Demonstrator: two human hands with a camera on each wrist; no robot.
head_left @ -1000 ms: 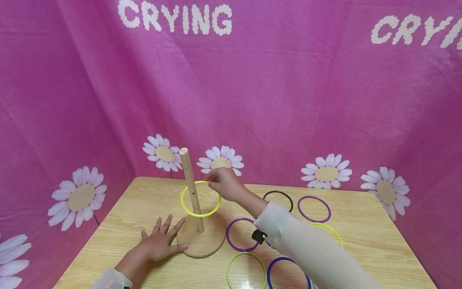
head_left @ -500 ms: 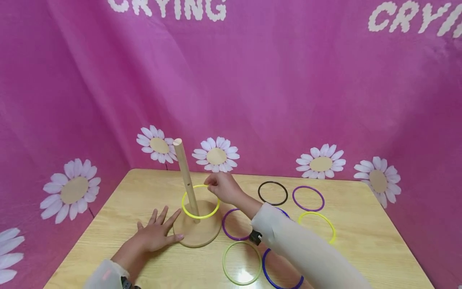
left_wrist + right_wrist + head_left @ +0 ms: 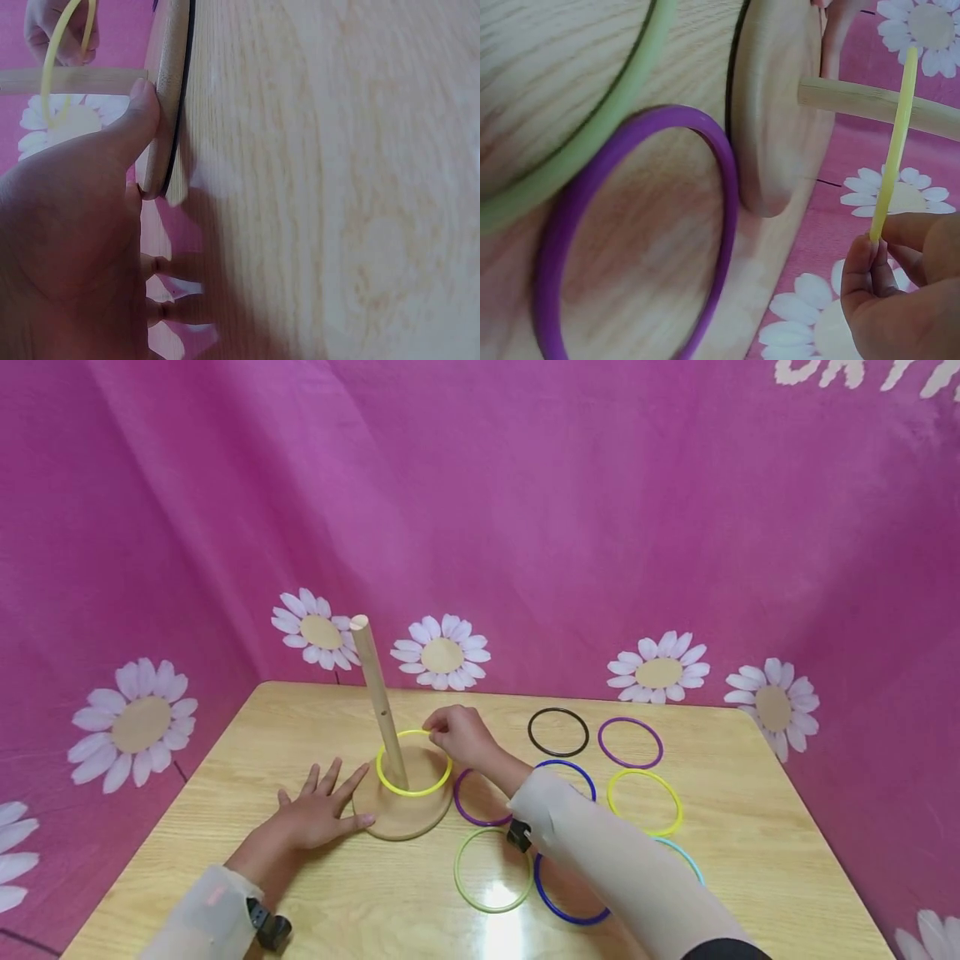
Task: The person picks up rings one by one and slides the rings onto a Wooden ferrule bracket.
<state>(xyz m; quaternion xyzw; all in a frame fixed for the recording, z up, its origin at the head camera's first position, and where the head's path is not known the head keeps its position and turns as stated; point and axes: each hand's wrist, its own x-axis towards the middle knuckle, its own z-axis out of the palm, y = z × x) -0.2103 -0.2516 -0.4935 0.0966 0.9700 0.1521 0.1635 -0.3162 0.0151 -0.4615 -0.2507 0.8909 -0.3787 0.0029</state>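
Observation:
My right hand (image 3: 467, 739) pinches the far right rim of a thin yellow ring (image 3: 413, 794) between thumb and fingers. The ring encircles a wooden post (image 3: 372, 672) and hangs above its round base (image 3: 401, 827), as the right wrist view also shows. With fingers spread, my left hand (image 3: 315, 810) lies at the left side of the base. Its thumb (image 3: 135, 124) rests on the base's edge in the left wrist view, while the other fingers reach along the tabletop.
Right of the base, a purple ring (image 3: 551, 247) and a light green ring (image 3: 459, 881) lie on the wooden table (image 3: 390, 910). Black (image 3: 558, 755), blue, yellow (image 3: 678, 814), purple (image 3: 631, 720) and light blue rings lie farther right. A pink daisy curtain (image 3: 480, 527) surrounds the table.
My right hand has lowered the yellow ring along the post toward the base. The left hand stays beside the base. The head view has tilted downward.

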